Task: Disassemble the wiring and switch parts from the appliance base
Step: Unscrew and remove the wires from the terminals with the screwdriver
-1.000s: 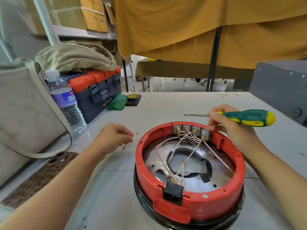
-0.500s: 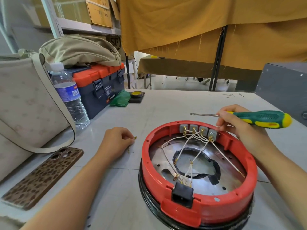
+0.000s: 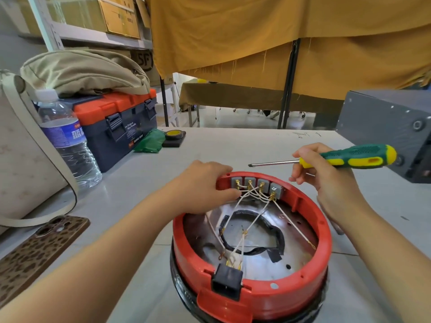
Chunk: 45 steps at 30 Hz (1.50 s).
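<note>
A leopard-print phone [image 3: 35, 255] lies at the white table's [image 3: 130, 190] left edge. At its near edge stands the round red plastic appliance base [image 3: 254, 283] — the left hand [image 3: 200, 190] curls over its far-left rim beside the grey switch blocks [image 3: 256, 186]. The right hand [image 3: 326, 180] grips a green-and-yellow flat screwdriver [image 3: 345, 157], shaft pointing left.

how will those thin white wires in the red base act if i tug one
The white wires sag and cross loosely between the grey switch blocks and the black socket, so they are probably floppy and light. Their ends sit on small gold terminals, so a tug would likely meet resistance there.
</note>
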Available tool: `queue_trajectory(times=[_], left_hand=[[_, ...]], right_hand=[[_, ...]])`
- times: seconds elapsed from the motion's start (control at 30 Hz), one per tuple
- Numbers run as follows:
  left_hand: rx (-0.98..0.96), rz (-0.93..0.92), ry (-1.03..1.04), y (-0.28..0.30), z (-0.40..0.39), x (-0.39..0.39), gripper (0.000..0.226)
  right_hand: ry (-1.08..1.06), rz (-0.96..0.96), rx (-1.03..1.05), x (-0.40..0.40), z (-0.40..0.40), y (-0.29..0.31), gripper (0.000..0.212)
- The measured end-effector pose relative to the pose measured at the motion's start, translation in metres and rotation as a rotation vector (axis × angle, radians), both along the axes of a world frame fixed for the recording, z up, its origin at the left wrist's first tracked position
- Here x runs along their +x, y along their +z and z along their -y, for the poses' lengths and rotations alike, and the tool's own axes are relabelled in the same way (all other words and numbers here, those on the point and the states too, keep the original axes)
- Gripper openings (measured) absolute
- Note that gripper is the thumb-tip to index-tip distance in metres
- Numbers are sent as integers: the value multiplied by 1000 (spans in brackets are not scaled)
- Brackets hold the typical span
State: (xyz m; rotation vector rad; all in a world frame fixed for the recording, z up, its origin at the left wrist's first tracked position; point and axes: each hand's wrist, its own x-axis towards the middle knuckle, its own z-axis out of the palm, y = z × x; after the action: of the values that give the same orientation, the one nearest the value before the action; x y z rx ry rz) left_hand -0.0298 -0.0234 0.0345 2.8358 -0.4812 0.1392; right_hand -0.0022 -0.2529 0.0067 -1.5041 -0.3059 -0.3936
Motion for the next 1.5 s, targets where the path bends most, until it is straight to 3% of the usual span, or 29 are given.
queue_trajectory(times=[0.17, 0.33, 0.63, 0.87, 1.07, 1.5], left_hand=[[128, -89, -45, -6, 17, 4, 70], [118, -142, -56, -9, 22, 13, 91], [109, -197, -72, -10, 39, 26, 92], [3, -151, -173, -12, 41, 30, 77], [-54, -66, -194, -23, 39, 28, 78], [-272, 43, -315, -22, 38, 25, 12]], right_hand=[[-61, 22, 73, 3, 6, 5, 24], [-164, 65, 103, 3, 15, 14, 29], [-233, 80, 169, 6, 28, 22, 15], [-209, 126, 120, 3, 28, 25, 21], [-179, 153, 117, 0, 28, 29, 24], [-220, 155, 62, -5, 24, 32, 32]])
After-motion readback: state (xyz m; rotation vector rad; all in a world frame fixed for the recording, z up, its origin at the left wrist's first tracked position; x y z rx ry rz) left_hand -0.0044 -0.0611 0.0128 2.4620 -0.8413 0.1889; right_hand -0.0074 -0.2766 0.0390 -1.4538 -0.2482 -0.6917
